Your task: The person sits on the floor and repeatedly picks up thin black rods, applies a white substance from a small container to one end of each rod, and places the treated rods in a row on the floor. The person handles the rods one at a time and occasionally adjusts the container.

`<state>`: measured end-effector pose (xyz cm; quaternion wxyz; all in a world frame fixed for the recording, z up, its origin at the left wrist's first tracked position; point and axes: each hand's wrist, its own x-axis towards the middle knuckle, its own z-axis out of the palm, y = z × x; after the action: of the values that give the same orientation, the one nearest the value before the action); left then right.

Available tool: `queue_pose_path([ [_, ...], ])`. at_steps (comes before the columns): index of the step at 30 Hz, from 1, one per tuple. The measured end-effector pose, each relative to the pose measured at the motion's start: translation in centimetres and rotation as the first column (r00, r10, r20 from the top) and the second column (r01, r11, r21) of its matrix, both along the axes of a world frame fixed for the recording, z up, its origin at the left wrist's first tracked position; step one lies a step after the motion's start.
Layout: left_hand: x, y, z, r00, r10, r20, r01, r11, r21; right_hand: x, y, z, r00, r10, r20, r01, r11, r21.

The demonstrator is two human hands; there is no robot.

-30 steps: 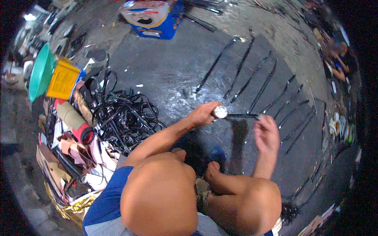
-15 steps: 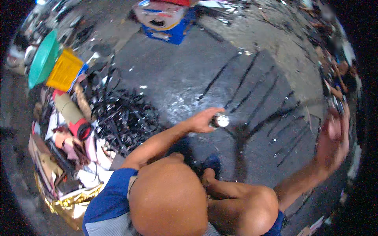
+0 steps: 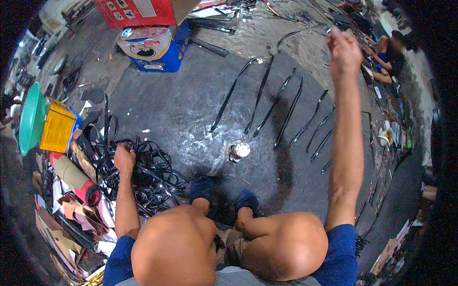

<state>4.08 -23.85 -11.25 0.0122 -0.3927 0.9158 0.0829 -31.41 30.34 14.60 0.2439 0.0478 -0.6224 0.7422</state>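
My left hand (image 3: 125, 158) reaches into a tangled heap of narrow black strips (image 3: 155, 164) on the left. Its fingers are closed at the heap's edge, apparently around a black strip. My right hand (image 3: 344, 52) is stretched far forward on the right, above the floor. Its fingers are curled together; what they hold, if anything, cannot be made out. Between the hands, a small round container (image 3: 241, 150) with a whitish top stands upright on a dark sheet (image 3: 176, 100). Several separate black strips (image 3: 260, 97) lie side by side on that sheet, right of the container.
At the far left, a blue and white box (image 3: 155, 50) stands beside a red carton (image 3: 138, 13). A green basin (image 3: 32, 119) leans by a yellow tin (image 3: 59, 126). Rolled material (image 3: 74, 176) and scraps lie at left. Another person (image 3: 393, 55) sits at the far right.
My left hand has let go of the round container, which now stands on the sheet, and has moved left to the strip heap. My right hand has swung forward. The view has shifted.
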Motion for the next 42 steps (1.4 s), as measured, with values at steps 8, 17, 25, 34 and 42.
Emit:
queue_pose_path([
  [8,0.5,0.6,-2.5,0.992,-0.059,-0.114,0.05,0.995,-0.081,10.6,-6.4,-24.4,0.901,0.063,0.43,-0.213,0.927,0.309],
  [17,4.7,-5.1,-0.5,0.568,0.088,-0.818,-0.008,0.995,0.101,17.0,-5.7,-29.3,0.558,0.395,0.73,-0.67,0.734,0.114],
  [25,10.3,-6.8,22.3,0.09,0.052,-0.995,-0.351,0.936,0.018,23.5,-3.8,-25.9,0.604,0.388,0.696,-0.794,0.367,0.485],
  [34,-0.2,12.3,8.5,0.76,-0.395,-0.516,0.501,0.862,0.077,26.2,-7.5,-27.4,0.898,0.122,0.423,-0.406,0.602,0.687],
  [42,0.3,18.8,-2.1,0.81,-0.586,-0.033,0.587,0.808,0.049,26.6,-5.0,-27.4,0.833,-0.069,0.55,-0.287,0.795,0.535],
])
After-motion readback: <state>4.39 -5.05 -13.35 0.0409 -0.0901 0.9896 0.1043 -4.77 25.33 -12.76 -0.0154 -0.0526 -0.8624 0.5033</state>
